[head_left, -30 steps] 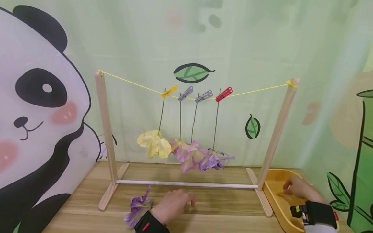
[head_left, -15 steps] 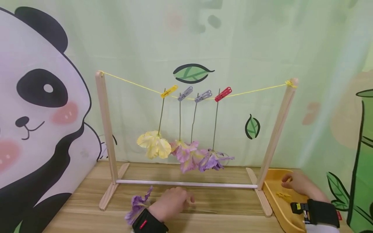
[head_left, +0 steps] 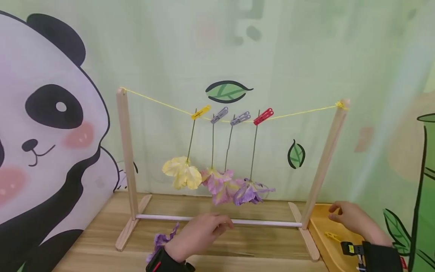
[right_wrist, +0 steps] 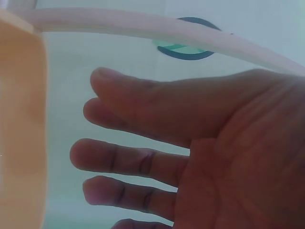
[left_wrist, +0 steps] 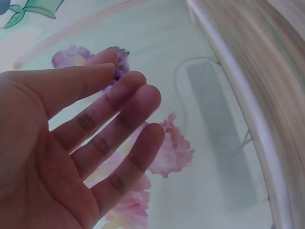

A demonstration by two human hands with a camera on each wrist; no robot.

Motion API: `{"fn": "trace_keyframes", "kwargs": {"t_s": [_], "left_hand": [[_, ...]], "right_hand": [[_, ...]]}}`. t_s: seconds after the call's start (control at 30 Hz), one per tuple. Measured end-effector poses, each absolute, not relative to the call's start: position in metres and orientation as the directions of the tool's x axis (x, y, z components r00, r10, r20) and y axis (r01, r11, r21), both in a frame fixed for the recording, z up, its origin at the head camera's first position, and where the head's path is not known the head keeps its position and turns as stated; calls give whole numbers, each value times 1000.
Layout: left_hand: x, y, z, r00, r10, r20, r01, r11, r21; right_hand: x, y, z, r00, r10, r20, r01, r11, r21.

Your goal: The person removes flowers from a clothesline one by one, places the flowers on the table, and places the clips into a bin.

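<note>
My left hand (head_left: 200, 235) hovers near the white rod of the stand, its fingers loosely bent around nothing. Beside that wrist lies a purple flower (head_left: 161, 240), partly hidden by the hand and strap. Over the yellow tray (head_left: 314, 215) my right hand (head_left: 355, 219) is raised with relaxed fingers; the right wrist view shows its palm holding nothing. Below it in the tray is a yellow clothespin (head_left: 333, 237). On the yellow string hang a yellow flower (head_left: 183, 173), two pink flowers (head_left: 219, 183) and a purple bloom (head_left: 250, 192), clipped by yellow, grey and red clothespins (head_left: 263, 116).
The wooden stand has a left post (head_left: 126, 151), a right post (head_left: 326, 162) and a white rod (head_left: 268, 223) low between them. A thin stem (head_left: 238, 254) lies on the table. Behind hangs a printed curtain (head_left: 306, 56) with a panda.
My right hand has lifted away from the yellow clothespin, leaving it in the tray. The left hand has risen slightly toward the rod. The whole head view has shifted a little.
</note>
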State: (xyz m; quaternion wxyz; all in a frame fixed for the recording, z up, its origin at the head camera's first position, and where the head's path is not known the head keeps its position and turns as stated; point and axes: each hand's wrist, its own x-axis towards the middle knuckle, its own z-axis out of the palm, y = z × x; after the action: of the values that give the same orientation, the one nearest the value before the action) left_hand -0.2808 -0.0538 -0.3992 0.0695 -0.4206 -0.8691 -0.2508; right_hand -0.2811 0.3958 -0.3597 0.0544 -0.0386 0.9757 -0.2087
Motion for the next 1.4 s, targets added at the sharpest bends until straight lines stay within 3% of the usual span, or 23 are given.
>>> {"fn": "trace_keyframes", "kwargs": {"t_s": [0.13,0.47,0.67,1.0,1.4], "left_hand": [[-281,-59,-394,-631,670,390,770,486,413],[-282,-77,-370,-702,493,514,712,502,490],[-287,-82,-362,-675,368,639,733,433,525],[-297,-96,-349,-634,257,730,755,414,509],[-310,-107,-317,-615,186,767,734,491,469]], "right_hand": [[-274,391,-354,-993,-102,-66,-68,916,-394],[-258,369,-329,-990,-121,69,-137,932,-335],[-248,344,-317,-964,-134,232,-206,924,-323],[-246,304,-285,-843,-230,486,-386,888,-250],[-256,247,-229,-641,-328,693,-569,810,-142]]}}
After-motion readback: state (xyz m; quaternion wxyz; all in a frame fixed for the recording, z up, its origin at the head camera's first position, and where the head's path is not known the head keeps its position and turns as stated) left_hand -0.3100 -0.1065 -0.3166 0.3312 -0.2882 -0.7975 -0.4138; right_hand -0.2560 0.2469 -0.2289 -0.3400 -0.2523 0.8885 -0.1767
